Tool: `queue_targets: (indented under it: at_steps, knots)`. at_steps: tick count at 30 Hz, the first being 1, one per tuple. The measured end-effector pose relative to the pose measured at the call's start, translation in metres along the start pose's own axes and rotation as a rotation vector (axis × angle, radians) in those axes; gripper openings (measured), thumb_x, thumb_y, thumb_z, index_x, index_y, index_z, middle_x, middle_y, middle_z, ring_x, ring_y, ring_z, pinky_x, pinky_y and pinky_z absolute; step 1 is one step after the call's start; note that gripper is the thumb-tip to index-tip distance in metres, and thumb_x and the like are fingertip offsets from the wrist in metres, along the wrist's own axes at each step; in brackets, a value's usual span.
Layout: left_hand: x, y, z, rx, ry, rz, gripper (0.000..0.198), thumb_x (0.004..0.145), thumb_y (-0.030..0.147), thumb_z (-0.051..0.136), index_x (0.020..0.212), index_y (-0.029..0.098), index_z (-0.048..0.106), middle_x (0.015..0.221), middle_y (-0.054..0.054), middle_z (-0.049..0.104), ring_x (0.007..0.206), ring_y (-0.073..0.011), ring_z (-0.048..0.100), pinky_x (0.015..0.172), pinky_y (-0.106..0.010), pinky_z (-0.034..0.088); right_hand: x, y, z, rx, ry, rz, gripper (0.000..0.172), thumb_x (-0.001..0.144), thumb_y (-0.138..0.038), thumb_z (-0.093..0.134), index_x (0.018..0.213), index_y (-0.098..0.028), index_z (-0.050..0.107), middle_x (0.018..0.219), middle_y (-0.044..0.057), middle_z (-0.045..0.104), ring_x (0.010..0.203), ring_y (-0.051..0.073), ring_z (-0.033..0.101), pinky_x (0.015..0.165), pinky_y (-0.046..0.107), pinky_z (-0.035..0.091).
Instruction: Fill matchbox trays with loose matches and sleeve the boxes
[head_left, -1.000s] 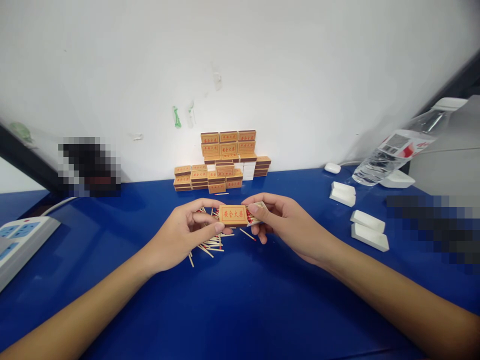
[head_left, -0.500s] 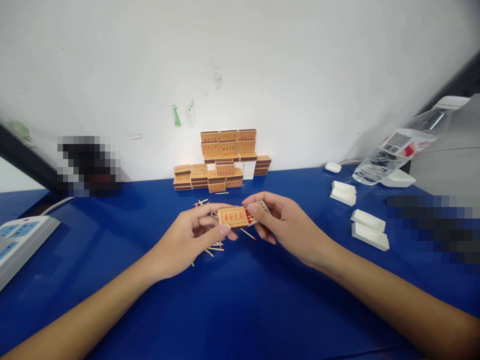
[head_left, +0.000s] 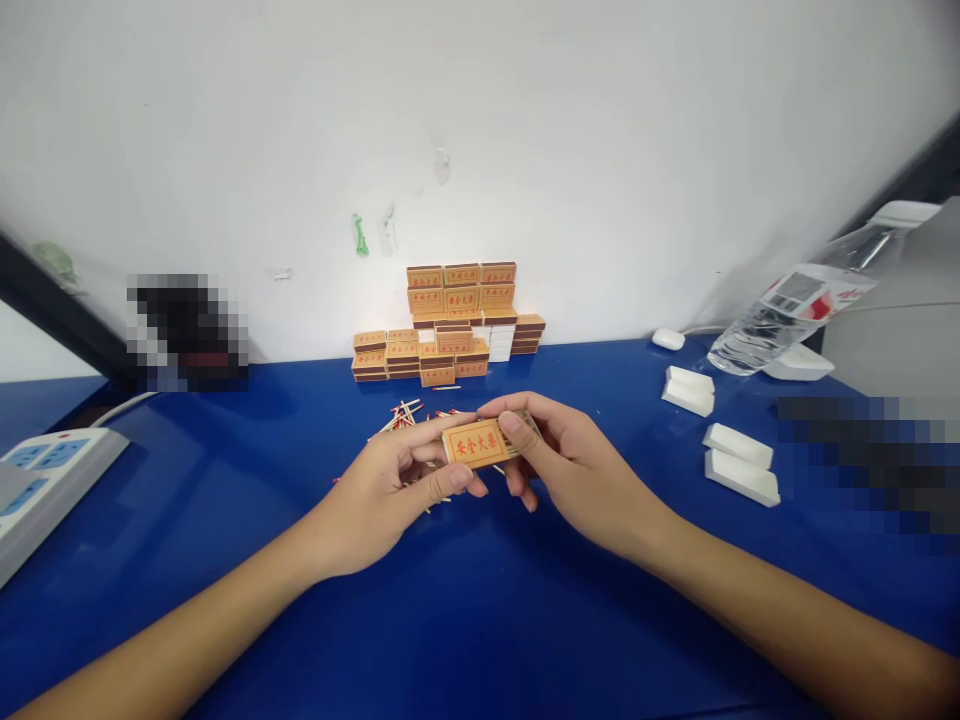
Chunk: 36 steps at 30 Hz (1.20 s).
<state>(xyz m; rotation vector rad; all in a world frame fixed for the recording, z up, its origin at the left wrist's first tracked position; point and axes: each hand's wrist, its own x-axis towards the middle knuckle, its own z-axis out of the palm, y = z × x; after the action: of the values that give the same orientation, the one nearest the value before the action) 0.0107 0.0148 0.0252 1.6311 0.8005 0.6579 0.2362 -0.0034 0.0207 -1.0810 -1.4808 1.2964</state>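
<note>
Both of my hands hold one orange matchbox [head_left: 475, 444] with red characters, just above the blue table [head_left: 480, 620]. My left hand [head_left: 390, 490] pinches its left end between thumb and fingers. My right hand [head_left: 566, 460] grips the right end, thumb on top, where the inner tray sits nearly flush with the sleeve. Loose red-tipped matches [head_left: 401, 415] lie scattered on the table under and behind my hands.
A stack of matchboxes [head_left: 450, 325] stands against the white wall. White inner trays [head_left: 739, 462] lie at the right, with a tilted water bottle [head_left: 787, 310] behind them. A white power strip [head_left: 45, 480] sits at the left edge.
The inner tray with matches, sticking out on the right a second ago, has slid into the sleeve. Both hands and the box shifted slightly right.
</note>
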Motion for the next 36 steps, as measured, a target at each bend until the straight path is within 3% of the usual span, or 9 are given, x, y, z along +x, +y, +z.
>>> queue_targets:
  at_steps: [5, 10, 13, 18, 21, 25, 28, 30, 36]
  knots:
    - [0.0, 0.002, 0.005, -0.024, 0.016, 0.036, 0.062, 0.102, 0.043, 0.066, 0.158, 0.024, 0.046, 0.115, -0.008, 0.079, 0.102, -0.0225, 0.073, 0.088, -0.034, 0.056, -0.011, 0.0, 0.011, 0.071, -0.014, 0.011, 0.064, 0.105, -0.065, 0.045, 0.155, -0.025, 0.04, 0.081, 0.0, 0.063, 0.063, 0.015, 0.06, 0.056, 0.031, 0.054]
    - [-0.002, 0.003, 0.012, -0.073, 0.032, 0.058, 0.062, 0.103, 0.042, 0.065, 0.159, 0.023, 0.045, 0.121, -0.009, 0.078, 0.096, -0.0213, 0.076, 0.096, -0.039, 0.057, -0.021, 0.003, 0.02, 0.094, -0.11, 0.124, 0.082, 0.104, -0.072, 0.037, 0.17, -0.033, 0.009, 0.074, -0.002, 0.059, 0.063, 0.017, 0.059, 0.058, 0.033, 0.053]
    - [0.0, 0.001, 0.011, -0.064, 0.127, 0.057, 0.063, 0.1, 0.043, 0.069, 0.156, 0.022, 0.049, 0.129, -0.011, 0.075, 0.104, -0.024, 0.074, 0.097, -0.04, 0.057, -0.02, 0.004, 0.02, 0.133, 0.012, 0.092, 0.085, 0.102, -0.075, 0.035, 0.17, -0.032, 0.01, 0.071, -0.001, 0.058, 0.062, 0.019, 0.058, 0.055, 0.032, 0.051]
    - [0.003, -0.002, 0.01, -0.082, 0.141, 0.067, 0.061, 0.1, 0.044, 0.067, 0.154, 0.02, 0.051, 0.132, -0.013, 0.073, 0.113, -0.0267, 0.072, 0.104, -0.044, 0.055, -0.027, 0.002, 0.021, 0.049, -0.192, 0.105, 0.085, 0.104, -0.073, 0.033, 0.171, -0.034, -0.002, 0.079, 0.0, 0.062, 0.058, 0.016, 0.056, 0.055, 0.032, 0.051]
    - [0.005, -0.003, 0.002, -0.064, 0.15, 0.061, 0.061, 0.099, 0.045, 0.068, 0.153, 0.021, 0.05, 0.13, -0.012, 0.074, 0.113, -0.0261, 0.073, 0.101, -0.043, 0.057, -0.024, 0.0, 0.017, 0.022, -0.138, 0.106, 0.082, 0.104, -0.073, 0.033, 0.171, -0.033, 0.005, 0.079, 0.001, 0.063, 0.058, 0.016, 0.056, 0.053, 0.031, 0.049]
    - [0.014, -0.006, -0.033, 0.064, 0.271, 0.113, 0.054, 0.097, 0.044, 0.07, 0.142, 0.017, 0.057, 0.11, -0.011, 0.079, 0.098, -0.0218, 0.075, 0.084, -0.033, 0.059, -0.008, -0.003, 0.004, -0.025, 0.02, 0.086, 0.082, 0.102, -0.074, 0.039, 0.167, -0.028, 0.025, 0.09, 0.007, 0.068, 0.058, 0.016, 0.055, 0.044, 0.029, 0.044]
    - [0.023, -0.012, -0.076, 0.242, 0.471, 0.045, 0.049, 0.094, 0.044, 0.07, 0.132, 0.016, 0.057, 0.092, -0.009, 0.079, 0.081, -0.0188, 0.072, 0.066, -0.027, 0.055, 0.0, -0.003, -0.003, -0.069, 0.079, 0.058, 0.078, 0.101, -0.074, 0.042, 0.161, -0.023, 0.037, 0.101, 0.011, 0.068, 0.06, 0.015, 0.056, 0.043, 0.029, 0.045]
    - [0.029, -0.018, -0.103, 0.374, 0.602, -0.018, 0.046, 0.094, 0.046, 0.068, 0.127, 0.018, 0.056, 0.094, -0.009, 0.08, 0.078, -0.0177, 0.07, 0.063, -0.026, 0.053, 0.001, -0.001, -0.005, -0.096, 0.075, 0.051, 0.073, 0.102, -0.072, 0.041, 0.156, -0.023, 0.042, 0.093, 0.007, 0.068, 0.058, 0.015, 0.055, 0.045, 0.029, 0.046]
    - [0.049, -0.033, -0.142, 0.523, 0.597, -0.057, 0.047, 0.091, 0.05, 0.066, 0.122, 0.016, 0.058, 0.08, -0.007, 0.077, 0.065, -0.0179, 0.066, 0.062, -0.029, 0.051, -0.001, 0.002, -0.009, -0.144, 0.041, 0.038, 0.065, 0.103, -0.072, 0.039, 0.148, -0.025, 0.049, 0.079, 0.001, 0.066, 0.052, 0.013, 0.055, 0.049, 0.029, 0.045]
